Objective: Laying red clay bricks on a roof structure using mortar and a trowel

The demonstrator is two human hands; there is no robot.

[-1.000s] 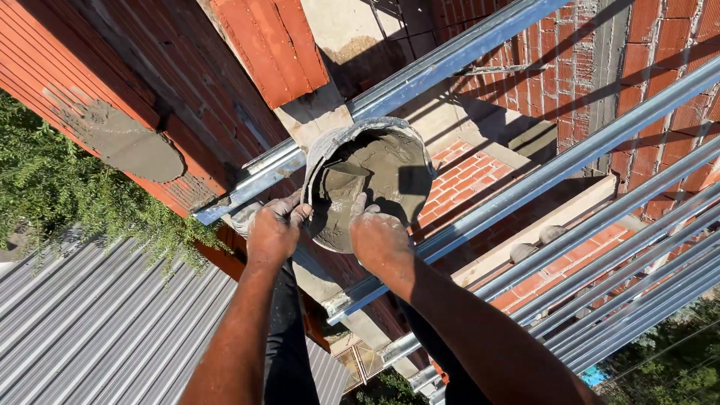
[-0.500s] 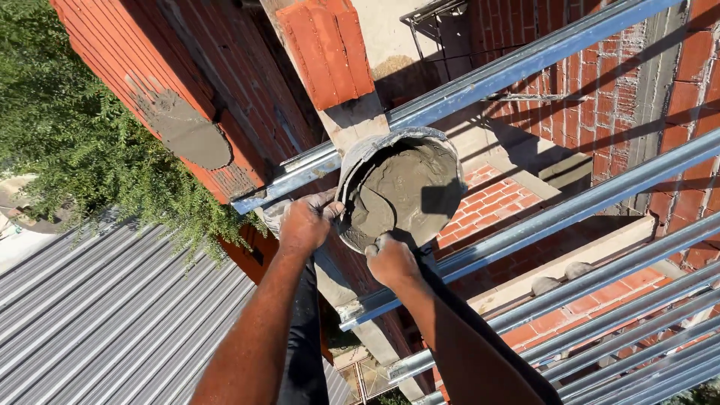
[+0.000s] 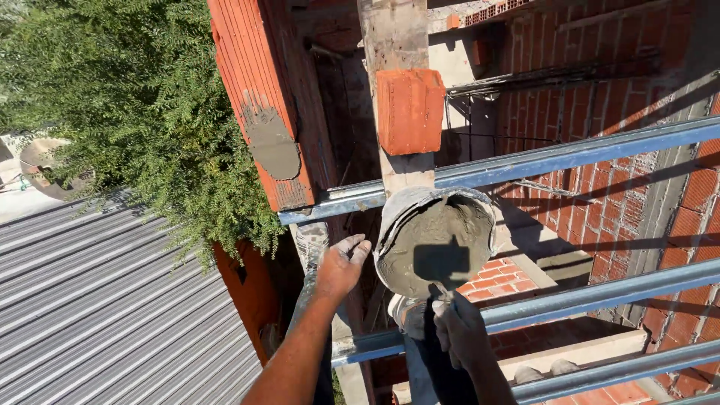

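Fingers of my right hand [image 3: 459, 330] are closed on the lower rim of the bucket [image 3: 435, 240], which takes its weight from below; my left hand [image 3: 341, 264] is open, fingers spread, just beside the bucket's left side and, as far as I can tell, not gripping it. The bucket sits between two blue rails [image 3: 525, 161], tipped so its mouth faces me, long axis running away and upward, wet mortar [image 3: 439, 244] showing inside. Beyond stands a concrete post [image 3: 394, 45] with a red brick [image 3: 410, 111].
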